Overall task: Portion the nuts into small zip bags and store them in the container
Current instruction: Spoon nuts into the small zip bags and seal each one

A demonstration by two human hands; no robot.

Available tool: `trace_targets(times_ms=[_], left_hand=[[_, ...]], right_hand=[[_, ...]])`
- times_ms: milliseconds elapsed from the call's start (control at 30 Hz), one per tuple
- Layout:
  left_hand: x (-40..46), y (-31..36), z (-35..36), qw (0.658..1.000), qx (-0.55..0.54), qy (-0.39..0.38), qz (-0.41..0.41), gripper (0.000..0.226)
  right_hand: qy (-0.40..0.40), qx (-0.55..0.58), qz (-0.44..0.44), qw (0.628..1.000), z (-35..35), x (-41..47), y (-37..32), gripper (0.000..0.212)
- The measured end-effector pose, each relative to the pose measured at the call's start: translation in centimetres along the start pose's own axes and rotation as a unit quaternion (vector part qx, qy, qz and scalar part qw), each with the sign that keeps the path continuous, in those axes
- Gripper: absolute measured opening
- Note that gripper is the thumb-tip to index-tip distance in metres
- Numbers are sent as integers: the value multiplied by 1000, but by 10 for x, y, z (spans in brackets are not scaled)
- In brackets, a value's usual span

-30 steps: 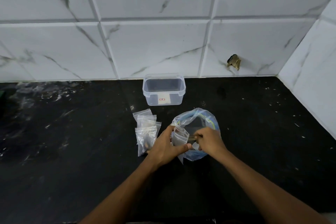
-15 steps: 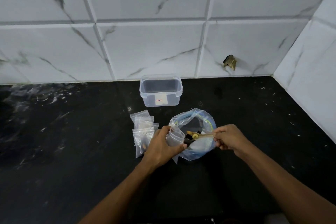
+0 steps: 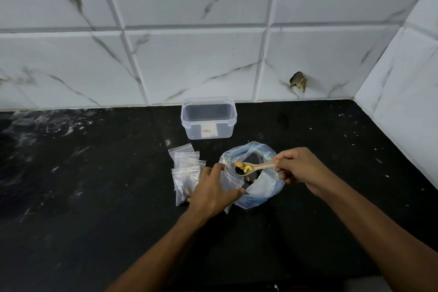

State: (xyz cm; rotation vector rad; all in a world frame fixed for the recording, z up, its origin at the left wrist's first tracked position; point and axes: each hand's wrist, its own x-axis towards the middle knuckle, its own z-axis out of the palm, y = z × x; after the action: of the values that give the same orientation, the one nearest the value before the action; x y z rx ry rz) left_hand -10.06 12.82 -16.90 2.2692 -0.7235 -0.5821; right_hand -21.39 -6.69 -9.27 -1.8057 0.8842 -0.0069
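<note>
The right hand (image 3: 299, 168) has lifted the wooden spoon (image 3: 257, 167) out of the big bag (image 3: 258, 193), now loaded with nuts (image 3: 244, 168), where a second ago it was still digging inside. So the scoop looks done and the pour comes next. The left hand (image 3: 214, 188) pinches a small zip bag (image 3: 231, 179) open just beside the spoon's bowl. The nuts look pale, curved and dark mixed. Filled small bags (image 3: 186, 173) lie on the desk (image 3: 94, 197); the clear container (image 3: 208, 118) stands behind, uncovered.
</note>
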Motion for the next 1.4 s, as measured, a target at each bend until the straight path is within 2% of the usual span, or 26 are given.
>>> trace_targets(times_ms=[367,533,633,733,800,900,967,1033,1100,1200,1300,1400], left_hand=[[-2,1,-2,1000,26,2,-6,83],[-2,6,0,1000,27,0,-4,80],[-2,8,1,1000,17,-1,1,78],[-2,7,2,1000,-2,13,3,73],[-2,6,3,1000,-9,17,9,72],[-3,5,3,999,-30,16,18,72],[-3,4,2,999,-37,18,15,71],[-3,2,2,999,-37,18,10,71],[-2,0,2,999,-38,19,11,71],[-3,-1,2,999,-39,19,12,70],[-4,-1,3,999,-43,14,15,70],[-4,0,3,999,-43,2,25,70]], right_hand=[[8,15,3,1000,-1,-3,-3,17],[17,-134,-80,988,15,-11,-10,17],[46,-253,-213,942,29,-21,-13,17],[20,-346,-349,871,42,-32,-16,14],[18,-418,-400,815,46,-36,-18,8],[54,-440,-445,778,47,-40,-15,28],[62,-423,-442,788,44,-37,-15,18],[102,-369,-399,833,35,-31,-16,6],[163,-305,-356,868,24,-20,-14,10],[215,-284,-276,893,13,-1,-1,12],[182,-323,-197,907,19,13,21,15],[133,-337,-174,916,36,18,37,20]])
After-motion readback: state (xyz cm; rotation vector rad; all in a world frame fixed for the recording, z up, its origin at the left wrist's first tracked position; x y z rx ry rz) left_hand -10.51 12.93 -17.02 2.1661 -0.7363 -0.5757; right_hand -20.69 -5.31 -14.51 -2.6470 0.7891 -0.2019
